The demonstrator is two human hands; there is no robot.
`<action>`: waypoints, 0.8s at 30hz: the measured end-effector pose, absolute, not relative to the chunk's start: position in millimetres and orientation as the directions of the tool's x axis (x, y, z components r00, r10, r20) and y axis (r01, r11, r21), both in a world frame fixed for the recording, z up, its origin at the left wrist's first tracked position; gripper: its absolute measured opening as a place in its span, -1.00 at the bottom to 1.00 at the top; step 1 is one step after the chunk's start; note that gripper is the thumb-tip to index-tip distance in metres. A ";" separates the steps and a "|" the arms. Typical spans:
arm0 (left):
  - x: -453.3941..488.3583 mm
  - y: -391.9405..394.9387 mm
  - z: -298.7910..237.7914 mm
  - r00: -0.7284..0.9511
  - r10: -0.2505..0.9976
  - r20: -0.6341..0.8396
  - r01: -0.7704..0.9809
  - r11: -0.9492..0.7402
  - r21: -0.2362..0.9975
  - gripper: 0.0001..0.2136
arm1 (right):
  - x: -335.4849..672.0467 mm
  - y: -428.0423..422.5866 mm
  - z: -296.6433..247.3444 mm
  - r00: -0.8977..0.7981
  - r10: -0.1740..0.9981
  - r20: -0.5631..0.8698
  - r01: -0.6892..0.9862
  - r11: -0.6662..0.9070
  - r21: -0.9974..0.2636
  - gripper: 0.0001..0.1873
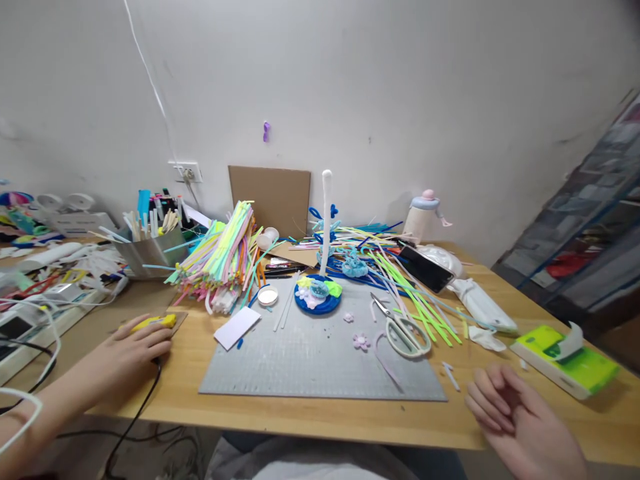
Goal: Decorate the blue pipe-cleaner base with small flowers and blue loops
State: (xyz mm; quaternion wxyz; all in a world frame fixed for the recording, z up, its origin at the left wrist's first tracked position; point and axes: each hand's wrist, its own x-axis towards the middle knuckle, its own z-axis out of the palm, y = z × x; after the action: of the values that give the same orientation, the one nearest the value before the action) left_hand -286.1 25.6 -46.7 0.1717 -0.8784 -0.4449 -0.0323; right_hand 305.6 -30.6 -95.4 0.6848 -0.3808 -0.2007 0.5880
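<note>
My left hand (pixel 131 355) lies flat on the yellow tool (pixel 159 322), not gripping; right hand (pixel 520 417) open, empty. Best grip firmly, clear of the cord (pixel 145 397).

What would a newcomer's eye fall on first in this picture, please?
The bright heap of pipe cleaners behind the grey mat's left corner stands out first, then the blue disc with a tall white stem at the mat's back edge. Nearer, the left hand rests on a yellow tool left of the mat, and the right hand lies empty at the table's front edge.
</note>
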 end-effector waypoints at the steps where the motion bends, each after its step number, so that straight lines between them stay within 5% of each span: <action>1: -288.0 25.3 -49.7 0.580 0.793 0.185 0.803 -0.521 -0.289 -0.62 | 303.4 -27.6 -97.1 0.257 0.955 -0.146 -0.584 0.033 -0.811 -0.79; 2: -285.2 24.2 -52.2 0.546 0.809 0.217 0.826 -0.478 -0.299 -0.61 | 300.4 -23.8 -98.0 0.299 0.949 -0.100 -0.496 0.065 -0.866 -0.87; 6: -218.7 11.3 -50.7 0.466 0.761 0.451 0.880 -0.452 -0.146 -0.68 | 281.4 3.8 -89.0 0.327 0.924 0.196 -0.019 0.213 -0.977 -0.32; 8: -158.2 4.5 -42.1 0.565 0.685 0.459 0.795 -0.600 -0.083 -0.70 | 268.0 27.7 -78.6 0.148 0.960 0.236 0.250 0.195 -0.948 -0.45; 10: -92.8 3.9 -33.0 0.636 0.663 0.395 0.721 -0.693 0.002 -0.74 | 252.8 58.0 -68.5 -0.082 0.974 0.210 0.535 0.221 -0.816 -0.76; 12: -34.0 12.6 -29.7 0.673 0.691 0.265 0.684 -0.717 0.135 -0.77 | 237.8 90.6 -62.5 -0.184 0.968 0.173 0.702 0.253 -0.666 -0.81; 17: 52.6 57.0 -58.3 0.493 0.870 0.006 0.789 -0.450 0.417 -0.82 | 215.9 144.8 -72.4 -0.269 0.963 -0.022 0.849 0.227 -0.477 -0.84; 24: 81.1 81.9 -90.5 0.415 0.908 -0.052 0.811 -0.343 0.474 -0.72 | 216.5 153.1 -100.0 -0.359 0.930 -0.076 0.784 0.257 -0.565 -0.96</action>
State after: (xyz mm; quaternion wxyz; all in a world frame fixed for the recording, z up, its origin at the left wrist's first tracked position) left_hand 81.1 81.9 -90.5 -0.2194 -0.8120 -0.5293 -0.1112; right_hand 216.5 153.1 -100.0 0.1376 -0.5491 -0.7806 0.2650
